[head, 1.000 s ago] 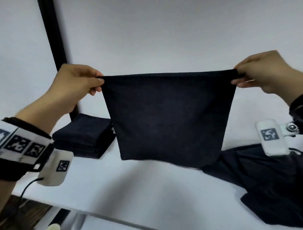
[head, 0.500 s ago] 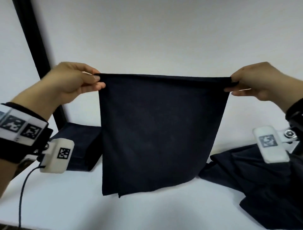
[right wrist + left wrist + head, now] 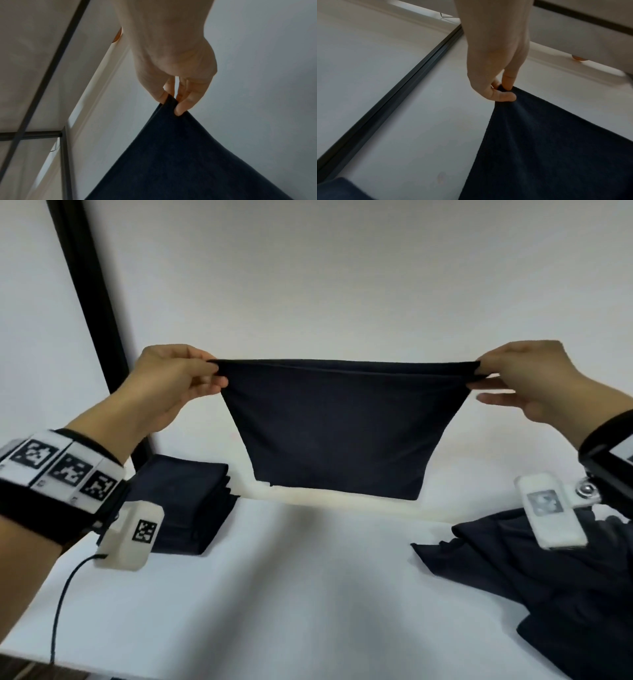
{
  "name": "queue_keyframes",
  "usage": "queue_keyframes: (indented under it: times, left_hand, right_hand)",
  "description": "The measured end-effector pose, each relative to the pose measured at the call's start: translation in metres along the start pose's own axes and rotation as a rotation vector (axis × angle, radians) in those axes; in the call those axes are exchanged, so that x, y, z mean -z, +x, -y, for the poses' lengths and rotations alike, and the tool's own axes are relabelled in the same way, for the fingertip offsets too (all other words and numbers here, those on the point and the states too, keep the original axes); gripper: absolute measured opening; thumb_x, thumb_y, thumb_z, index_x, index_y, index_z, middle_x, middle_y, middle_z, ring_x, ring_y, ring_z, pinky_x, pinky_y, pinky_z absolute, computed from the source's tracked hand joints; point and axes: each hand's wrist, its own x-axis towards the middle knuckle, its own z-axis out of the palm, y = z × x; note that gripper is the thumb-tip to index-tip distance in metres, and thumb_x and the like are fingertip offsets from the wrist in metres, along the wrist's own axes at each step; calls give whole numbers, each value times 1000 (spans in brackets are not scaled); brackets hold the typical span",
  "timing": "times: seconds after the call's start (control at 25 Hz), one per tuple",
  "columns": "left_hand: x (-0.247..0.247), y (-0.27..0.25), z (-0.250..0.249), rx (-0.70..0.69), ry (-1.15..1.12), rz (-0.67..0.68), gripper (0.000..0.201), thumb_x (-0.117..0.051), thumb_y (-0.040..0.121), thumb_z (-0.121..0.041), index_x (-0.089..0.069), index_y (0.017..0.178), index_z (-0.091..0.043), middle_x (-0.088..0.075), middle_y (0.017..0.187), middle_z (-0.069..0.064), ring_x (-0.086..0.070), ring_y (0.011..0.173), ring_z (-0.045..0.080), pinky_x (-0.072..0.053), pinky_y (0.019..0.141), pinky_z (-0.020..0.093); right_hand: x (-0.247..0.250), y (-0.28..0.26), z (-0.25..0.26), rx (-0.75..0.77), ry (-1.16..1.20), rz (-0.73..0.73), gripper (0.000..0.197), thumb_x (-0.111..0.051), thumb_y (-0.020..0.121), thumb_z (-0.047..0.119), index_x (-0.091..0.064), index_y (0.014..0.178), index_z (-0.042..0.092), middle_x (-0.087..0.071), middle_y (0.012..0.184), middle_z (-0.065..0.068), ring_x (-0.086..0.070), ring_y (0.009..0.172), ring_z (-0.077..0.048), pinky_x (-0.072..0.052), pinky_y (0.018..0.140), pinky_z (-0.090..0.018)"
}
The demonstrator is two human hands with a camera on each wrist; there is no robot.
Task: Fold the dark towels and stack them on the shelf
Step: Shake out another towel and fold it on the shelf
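Note:
A dark navy towel (image 3: 339, 433), doubled over, hangs in the air above the white shelf (image 3: 308, 594). My left hand (image 3: 214, 373) pinches its top left corner between thumb and fingers, and the left wrist view shows that pinch on the towel (image 3: 547, 148) by the left hand (image 3: 503, 92). My right hand (image 3: 479, 376) pinches the top right corner; the right wrist view shows the right hand (image 3: 171, 102) on the towel (image 3: 180, 162). The top edge is stretched taut between both hands. A stack of folded dark towels (image 3: 185, 501) lies on the shelf at left.
A heap of unfolded dark towels (image 3: 548, 583) lies on the shelf at right. A black upright post (image 3: 89, 302) stands at the back left, next to the folded stack. A white wall (image 3: 342, 285) closes the back. A cable (image 3: 61, 611) hangs from my left wrist device.
The towel's lower edge has risen and it hangs shorter than half a second ago. Both hands still pinch the top corners, spread about as wide as before.

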Motion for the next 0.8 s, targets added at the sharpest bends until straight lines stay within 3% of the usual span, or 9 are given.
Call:
queue_keyframes:
  times: [0.16, 0.24, 0.28, 0.36, 0.4, 0.48, 0.52, 0.64, 0.8]
  left_hand:
    - [37, -74, 39, -27, 402, 201, 18, -61, 88, 4, -68, 78, -10, -64, 57, 9, -50, 52, 17, -42, 53, 24]
    - [63, -123, 74, 43, 533, 376, 16, -68, 87, -8, -70, 78, -21, -65, 58, 9, -49, 51, 15, -40, 53, 26]
    - [73, -149, 90, 106, 585, 470, 5, -75, 82, -24, -70, 82, -25, -67, 60, 8, -53, 52, 15, -44, 55, 28]
    - [93, -187, 120, 224, 647, 609, 31, -79, 67, -50, -70, 86, -27, -68, 66, 7, -60, 58, 17, -47, 62, 31]
    - [99, -200, 131, 270, 620, 633, 27, -79, 68, -44, -70, 85, -26, -68, 66, 8, -60, 59, 18, -45, 62, 30]
    - [111, -219, 145, 312, 572, 643, 9, -75, 74, -23, -71, 82, -23, -68, 65, 10, -59, 61, 22, -41, 61, 30]
    - [117, -224, 150, 324, 540, 643, 10, -74, 72, -22, -72, 81, -22, -69, 66, 11, -61, 61, 24, -43, 62, 29]
    - [121, -231, 148, 344, 478, 647, 16, -78, 63, -30, -77, 76, -21, -75, 79, 10, -70, 69, 32, -54, 66, 43]
    - [113, -223, 135, 340, 435, 610, 48, -86, 54, -60, -79, 77, -18, -77, 90, 6, -73, 85, 28, -59, 80, 40]
  right_hand:
    - [20, -53, -44, 28, -162, 244, 20, -62, 87, -9, -71, 86, 9, -74, 85, -12, -75, 72, -24, -59, 55, -27]
    - [33, -91, -84, -31, -192, 448, 16, -76, 74, -7, -76, 78, 9, -74, 79, -18, -74, 72, -32, -62, 65, -31]
    - [38, -111, -105, -96, -265, 567, 18, -85, 62, 4, -78, 77, 11, -73, 78, -20, -74, 73, -33, -61, 71, -35]
    - [48, -144, -146, -266, -395, 805, 39, -96, 46, 19, -80, 82, 13, -74, 83, -23, -73, 79, -32, -58, 79, -40]
    - [50, -161, -161, -375, -384, 872, 42, -96, 46, 12, -80, 84, 12, -74, 88, -24, -73, 85, -34, -58, 78, -41]
    - [51, -188, -178, -488, -317, 893, 41, -92, 43, 0, -78, 82, 3, -73, 90, -28, -72, 84, -43, -58, 68, -38]
    - [51, -198, -184, -484, -289, 855, 42, -90, 39, 5, -77, 78, -2, -71, 84, -31, -72, 77, -46, -58, 62, -37]
    - [53, -209, -189, -460, -205, 750, 47, -87, 29, 18, -71, 64, -8, -63, 70, -39, -66, 59, -51, -54, 46, -40]
    - [59, -207, -182, -399, -220, 861, 63, -98, 32, 43, -74, 72, 1, -68, 78, -34, -67, 66, -49, -57, 55, -44]
